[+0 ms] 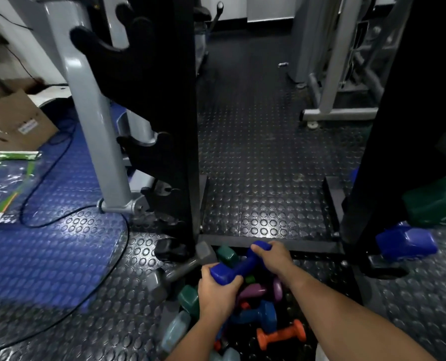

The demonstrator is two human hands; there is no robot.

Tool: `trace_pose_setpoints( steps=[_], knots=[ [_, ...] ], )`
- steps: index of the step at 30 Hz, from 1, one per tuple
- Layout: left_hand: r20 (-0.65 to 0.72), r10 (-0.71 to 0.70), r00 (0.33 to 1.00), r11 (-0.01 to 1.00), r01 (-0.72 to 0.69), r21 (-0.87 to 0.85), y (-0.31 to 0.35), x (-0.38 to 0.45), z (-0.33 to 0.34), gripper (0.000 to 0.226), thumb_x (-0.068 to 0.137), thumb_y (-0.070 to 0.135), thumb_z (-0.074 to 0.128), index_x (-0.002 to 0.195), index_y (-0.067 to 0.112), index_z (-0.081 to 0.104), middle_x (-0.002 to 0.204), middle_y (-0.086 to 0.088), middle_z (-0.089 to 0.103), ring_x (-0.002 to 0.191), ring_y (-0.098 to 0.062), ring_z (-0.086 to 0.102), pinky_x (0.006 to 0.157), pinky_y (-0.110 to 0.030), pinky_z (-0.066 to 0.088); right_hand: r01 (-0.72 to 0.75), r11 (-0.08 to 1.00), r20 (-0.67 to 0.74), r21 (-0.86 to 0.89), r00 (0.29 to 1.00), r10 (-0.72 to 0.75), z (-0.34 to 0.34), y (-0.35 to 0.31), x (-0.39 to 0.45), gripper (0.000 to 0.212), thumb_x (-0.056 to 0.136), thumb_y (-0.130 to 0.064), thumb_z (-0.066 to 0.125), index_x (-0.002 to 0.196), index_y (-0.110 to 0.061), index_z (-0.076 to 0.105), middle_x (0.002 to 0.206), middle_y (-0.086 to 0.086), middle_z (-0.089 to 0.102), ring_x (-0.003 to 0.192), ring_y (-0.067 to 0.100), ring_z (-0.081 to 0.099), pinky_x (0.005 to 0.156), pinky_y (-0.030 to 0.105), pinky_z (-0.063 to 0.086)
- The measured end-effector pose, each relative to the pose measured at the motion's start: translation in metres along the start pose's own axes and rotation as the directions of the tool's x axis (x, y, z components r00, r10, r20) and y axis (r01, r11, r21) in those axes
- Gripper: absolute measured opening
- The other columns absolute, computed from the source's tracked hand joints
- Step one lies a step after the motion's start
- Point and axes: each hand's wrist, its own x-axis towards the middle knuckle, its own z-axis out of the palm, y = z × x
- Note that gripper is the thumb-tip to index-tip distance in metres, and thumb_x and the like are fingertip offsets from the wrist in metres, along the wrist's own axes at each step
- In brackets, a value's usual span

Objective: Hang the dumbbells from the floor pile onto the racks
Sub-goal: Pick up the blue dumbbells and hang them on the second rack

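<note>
Both hands, left [218,291] and right [275,257], grasp a blue dumbbell [238,267] at 6 o'clock; pile [263,316] mostly unhung.

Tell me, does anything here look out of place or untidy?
Yes. Dumbbells lie jumbled in a pile on the floor, crossing each other. A grey dumbbell lies tilted at its edge. A black cable loops loose across the floor, a possible trip hazard.

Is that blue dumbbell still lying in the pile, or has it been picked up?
Picked up: the left hand and right hand grip the blue dumbbell by its ends, above the pile.
</note>
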Motion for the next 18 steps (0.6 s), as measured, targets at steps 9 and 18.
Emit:
trace_pose_setpoints(
  steps=[9, 18],
  knots=[
    [-0.023, 0.164, 0.986, 0.985, -0.165, -0.056, 0.027, -0.016, -0.048, 0.048, 0.059, 0.031, 0.084, 0.095, 0.032, 0.053, 0.082, 0.005, 0.070, 0.070, -0.012, 0.066, 0.068, -0.029, 0.054, 0.130, 0.990, -0.016, 0.049, 0.992, -0.129, -0.026, -0.049, -0.054, 0.037, 0.082, -0.050, 0.077, 0.091, -0.018, 0.060, 0.091, 0.004, 0.070, 0.081, 0.021, 0.067, 0.073, 0.038, 0.058],
    [-0.079, 0.221, 0.972, 0.969, -0.228, -0.095, 0.061, -0.041, -0.147, 0.066, 0.062, 0.014, 0.090, 0.108, 0.016, 0.041, 0.092, 0.002, 0.059, 0.077, -0.003, 0.057, 0.063, -0.005, 0.043, 0.202, 0.972, 0.016, 0.119, 0.979, -0.205, -0.019, -0.107, -0.139, 0.049, 0.078, -0.049, 0.080, 0.111, -0.016, 0.066, 0.102, 0.001, 0.071, 0.091, 0.023, 0.069, 0.087, 0.042, 0.058]
  ],
)
